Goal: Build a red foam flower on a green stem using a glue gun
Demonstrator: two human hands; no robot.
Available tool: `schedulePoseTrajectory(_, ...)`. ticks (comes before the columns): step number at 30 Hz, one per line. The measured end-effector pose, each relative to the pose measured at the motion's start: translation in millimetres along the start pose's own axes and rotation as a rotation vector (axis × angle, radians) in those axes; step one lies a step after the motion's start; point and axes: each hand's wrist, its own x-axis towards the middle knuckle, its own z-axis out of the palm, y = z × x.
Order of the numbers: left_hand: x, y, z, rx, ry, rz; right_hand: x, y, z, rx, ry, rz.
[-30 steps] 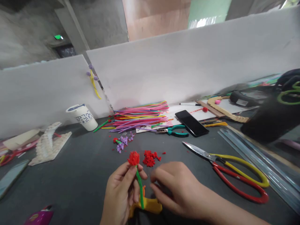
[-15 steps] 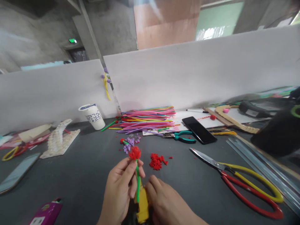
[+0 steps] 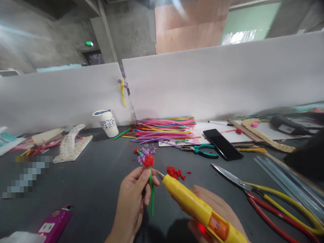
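Pinched upright between the fingers of my left hand is a red pipe-cleaner flower on a green stem. My right hand is wrapped round a yellow hot glue gun, whose switch shows a red glow. Its metal nozzle points left, close to the stem just below the flower head; whether it touches cannot be made out. Small red clippings lie behind the glue gun's front end. Purple clippings lie just behind the flower.
Large scissors with red and yellow handles lie at right. Behind are teal pliers, a black phone and a bundle of pipe cleaners. A white cup stands back left; a purple box-like object lies front left.
My right hand has brought the glue gun up from the table's near edge, with its nozzle now beside the stem. My left hand still holds the flower. The view has shifted slightly left.
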Motion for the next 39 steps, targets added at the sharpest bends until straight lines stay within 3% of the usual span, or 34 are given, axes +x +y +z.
schedulePoseTrajectory(5,-3.5,-7.5,3.2,-0.006,-0.035,-0.068,1.6,0.6,-1.2,-0.049,0.038,-0.004)
schedulePoseTrajectory(10,-4.8,-7.9,4.1,-0.019,-0.057,-0.098,-1.0,6.2,1.5,-0.084,-0.032,0.025)
schedulePoseTrajectory(39,-7.2,-8.0,3.7,-0.086,-0.106,-0.115,-1.6,5.6,2.7,-0.080,-0.016,0.027)
